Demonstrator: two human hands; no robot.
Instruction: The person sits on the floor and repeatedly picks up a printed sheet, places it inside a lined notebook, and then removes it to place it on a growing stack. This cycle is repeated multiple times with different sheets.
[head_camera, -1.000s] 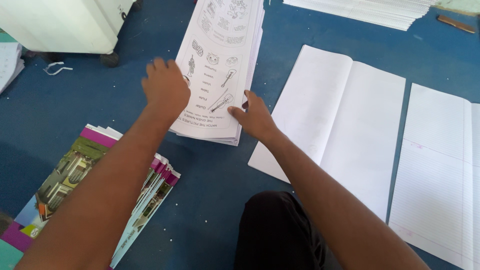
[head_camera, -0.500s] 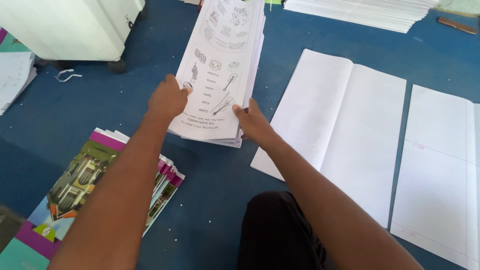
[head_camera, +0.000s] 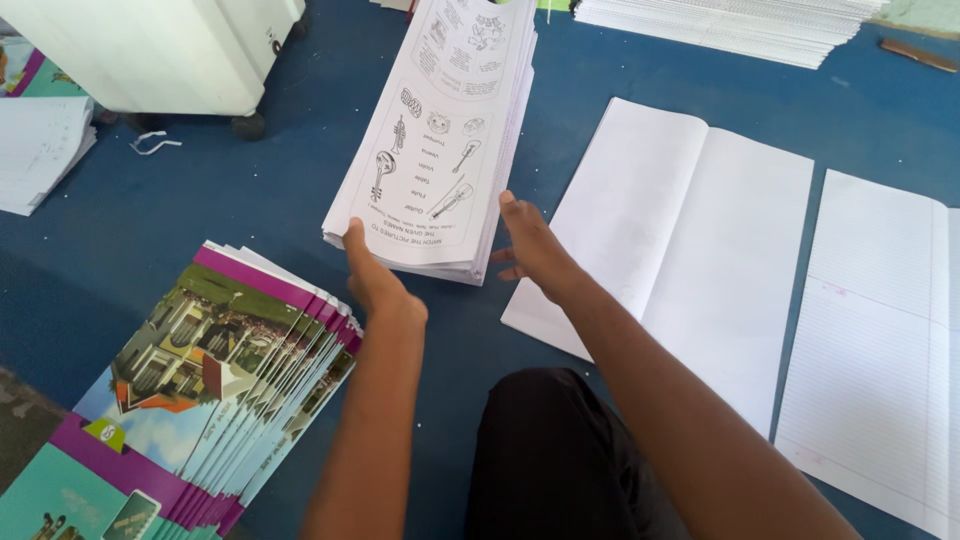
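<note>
Head view, left to right: fanned stack of colourful glossy booklet covers (head_camera: 200, 390) on the blue floor (head_camera: 250, 200). Left hand (head_camera: 375, 285) grips the near left corner of the tall stack of white printed sheets (head_camera: 440, 150) (top sheet shows black line drawings of instruments), thumb on top. Right hand (head_camera: 535, 250), fingers together and extended, presses the stack's right edge. Open blank white sheets (head_camera: 700, 230) lie rightward.

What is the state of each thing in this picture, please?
printed sheet stack: piled, near end held at both corners
left hand: gripping stack's near left corner
right hand: open, against stack's near right corner
colourful covers: fanned out, overlapping
blank sheets: unfolded, lying flat
</note>
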